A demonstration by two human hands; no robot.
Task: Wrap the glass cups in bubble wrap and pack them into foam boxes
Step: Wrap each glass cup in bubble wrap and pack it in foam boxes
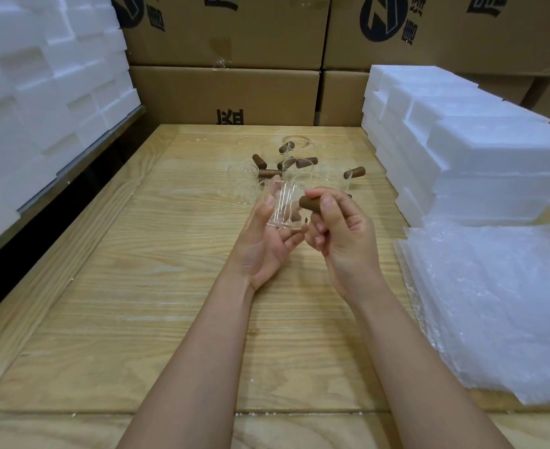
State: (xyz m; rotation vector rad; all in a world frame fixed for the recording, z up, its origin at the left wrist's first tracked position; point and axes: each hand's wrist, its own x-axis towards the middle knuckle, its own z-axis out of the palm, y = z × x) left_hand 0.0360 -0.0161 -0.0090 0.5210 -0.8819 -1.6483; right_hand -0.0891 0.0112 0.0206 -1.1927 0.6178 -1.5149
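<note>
While the glass cup (285,205) is held clear of the wooden table (137,286), above its middle, keep it supported at two places. The right hand (341,228) has its fingers clenched around the brown wooden handle (310,202). The left hand (263,244) lies palm up and cradles the glass body, with the thumb against the wall and lightly curled fingers under the base.

The step in hand appears to be presenting one cup for wrapping; no wrap is on it yet.

1. Carry the load in the left hand. The handle joint is probably the weak place, so do not lever on it.
2. Move the cup toward the stack of bubble wrap sheets (493,303) at the right edge of the table, nearer the front corner.
3. Free only one hand to peel off a top sheet. The sheets look thin and likely cling together.
4. Lay the cup on its side on the sheet, then roll, covering the protruding handle and both ends.

The remaining cups (244,183) stand and lie close together toward the far edge, so avoid sweeping a sheet or forearm across them. The foam boxes (461,150) are stacked along the right edge, beyond the wrap, within reach for packing.
</note>
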